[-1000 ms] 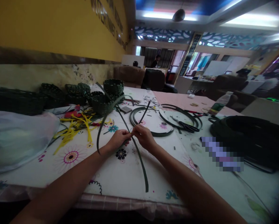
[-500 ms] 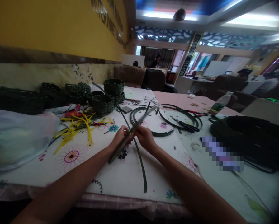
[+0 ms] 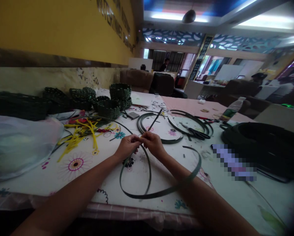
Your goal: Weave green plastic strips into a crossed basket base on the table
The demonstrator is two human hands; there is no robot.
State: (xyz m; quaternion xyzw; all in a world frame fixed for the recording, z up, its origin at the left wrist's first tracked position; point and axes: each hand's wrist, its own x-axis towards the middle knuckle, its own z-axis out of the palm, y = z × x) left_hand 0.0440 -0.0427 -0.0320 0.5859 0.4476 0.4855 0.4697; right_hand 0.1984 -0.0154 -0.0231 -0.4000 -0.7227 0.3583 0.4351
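Two bare hands meet over a floral tablecloth, the left hand (image 3: 127,147) and right hand (image 3: 153,144) pinched together on a dark green plastic weaving strip (image 3: 147,193). Both grips are closed, fingertips to fingertips, and the fingers hide the pinched section. From the hands the strip drops toward the person, swings into a long, flat loop near the table's front edge, then sweeps right across the right forearm and curls back, its free end in the air or on the cloth; which cannot be told. A second length runs up and left from the left hand toward a stack of woven green baskets (image 3: 114,109).

Beyond the hands lie a looped green strip coil (image 3: 149,126), black-handled scissors (image 3: 197,133) and tangled yellow plastic strips (image 3: 80,131). A clear plastic bottle (image 3: 230,109) stands farther right, its label unreadable. Dark lettering on the yellow wall (image 3: 51,26) runs at too steep an angle to read with confidence. A pixelated patch (image 3: 233,162) covers part of the table beside a large dark coil (image 3: 260,141), and a plastic bag (image 3: 19,144) sits at left, its contents hard to make out.
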